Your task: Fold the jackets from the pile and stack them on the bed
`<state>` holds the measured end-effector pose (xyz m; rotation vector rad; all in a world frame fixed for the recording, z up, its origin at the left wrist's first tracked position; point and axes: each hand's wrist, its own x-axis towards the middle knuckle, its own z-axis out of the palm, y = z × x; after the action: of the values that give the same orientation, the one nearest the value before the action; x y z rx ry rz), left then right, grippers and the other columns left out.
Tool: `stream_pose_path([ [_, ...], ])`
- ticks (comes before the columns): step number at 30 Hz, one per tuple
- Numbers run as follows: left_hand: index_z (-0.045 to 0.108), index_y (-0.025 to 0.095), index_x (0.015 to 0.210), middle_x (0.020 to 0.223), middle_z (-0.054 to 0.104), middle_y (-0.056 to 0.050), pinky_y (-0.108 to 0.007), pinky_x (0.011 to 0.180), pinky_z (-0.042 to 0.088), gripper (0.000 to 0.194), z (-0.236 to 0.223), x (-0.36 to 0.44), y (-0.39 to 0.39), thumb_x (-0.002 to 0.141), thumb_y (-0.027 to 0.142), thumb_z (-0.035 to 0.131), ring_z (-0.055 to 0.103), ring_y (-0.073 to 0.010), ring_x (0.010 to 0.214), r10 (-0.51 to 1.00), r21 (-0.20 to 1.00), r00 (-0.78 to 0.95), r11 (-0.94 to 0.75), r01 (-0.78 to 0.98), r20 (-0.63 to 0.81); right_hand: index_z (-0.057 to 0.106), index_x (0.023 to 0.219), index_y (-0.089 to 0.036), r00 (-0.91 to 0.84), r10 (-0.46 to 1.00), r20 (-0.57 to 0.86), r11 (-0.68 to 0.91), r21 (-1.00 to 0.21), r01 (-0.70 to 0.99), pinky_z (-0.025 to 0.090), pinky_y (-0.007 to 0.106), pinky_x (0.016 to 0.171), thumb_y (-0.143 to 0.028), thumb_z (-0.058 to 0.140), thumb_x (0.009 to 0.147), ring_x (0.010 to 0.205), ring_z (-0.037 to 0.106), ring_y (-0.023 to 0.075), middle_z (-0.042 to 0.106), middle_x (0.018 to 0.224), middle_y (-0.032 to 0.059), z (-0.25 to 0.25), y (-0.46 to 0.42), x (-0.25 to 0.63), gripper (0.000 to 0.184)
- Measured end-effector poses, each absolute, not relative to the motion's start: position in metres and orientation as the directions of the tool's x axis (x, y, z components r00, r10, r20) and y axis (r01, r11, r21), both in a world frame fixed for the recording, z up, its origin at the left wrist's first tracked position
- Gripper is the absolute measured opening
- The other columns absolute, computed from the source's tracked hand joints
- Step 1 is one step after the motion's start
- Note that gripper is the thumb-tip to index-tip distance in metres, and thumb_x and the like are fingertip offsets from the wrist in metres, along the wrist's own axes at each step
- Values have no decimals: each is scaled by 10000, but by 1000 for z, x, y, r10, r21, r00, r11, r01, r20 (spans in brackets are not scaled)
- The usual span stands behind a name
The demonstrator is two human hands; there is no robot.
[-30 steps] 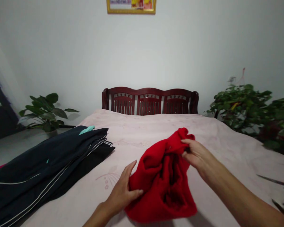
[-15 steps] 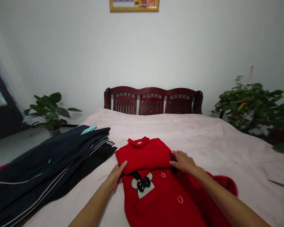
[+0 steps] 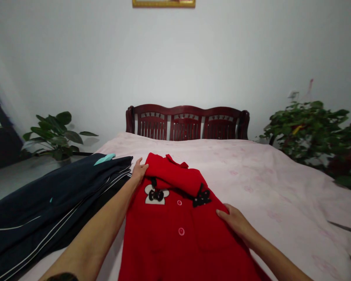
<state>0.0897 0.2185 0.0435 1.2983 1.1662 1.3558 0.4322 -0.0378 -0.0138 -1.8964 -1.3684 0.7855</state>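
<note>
On a pink bedspread (image 3: 280,187), I am smoothing a red button-front coat (image 3: 169,238) with its top folded over, just beside a stack of dark piped clothes (image 3: 55,195). My left-hand fingers (image 3: 140,168) are lying open against the fold, my right-hand fingers (image 3: 226,214) flat on the front, neither gripping. A careless left forearm could topple the stack; such a light touch risks the fold slipping.

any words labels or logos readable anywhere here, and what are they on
No text can be read in this view.
Framed picture: cut off by the top edge, nothing readable.
Teal tag on the dark folded clothes: no legible print.
Red buttoned coat: its white patch with a black bow shows no letters.
</note>
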Motion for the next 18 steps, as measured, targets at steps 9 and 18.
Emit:
stream_pose_path([
  [9, 617, 256, 1269, 1456, 509, -101, -509, 1201, 131, 732, -6, 79, 186, 578, 21, 670, 312, -331, 1436, 850, 559, 452, -520, 645, 269, 561, 1314, -152, 29, 956, 292, 5, -114, 993, 376, 427, 1043, -170, 462, 819, 1249, 489, 303, 550, 1370, 157, -16, 22, 403, 505],
  [18, 612, 261, 1262, 1272, 620, -120, -470, 1095, 323, 546, -7, 97, 193, 745, 90, 578, 530, -309, 1235, 813, 328, 552, -580, 745, 185, 457, 1396, -108, -98, 939, 330, 148, -130, 980, 252, 444, 1146, -67, 498, 692, 1403, 335, 291, 369, 1536, 173, -22, 103, 383, 707],
])
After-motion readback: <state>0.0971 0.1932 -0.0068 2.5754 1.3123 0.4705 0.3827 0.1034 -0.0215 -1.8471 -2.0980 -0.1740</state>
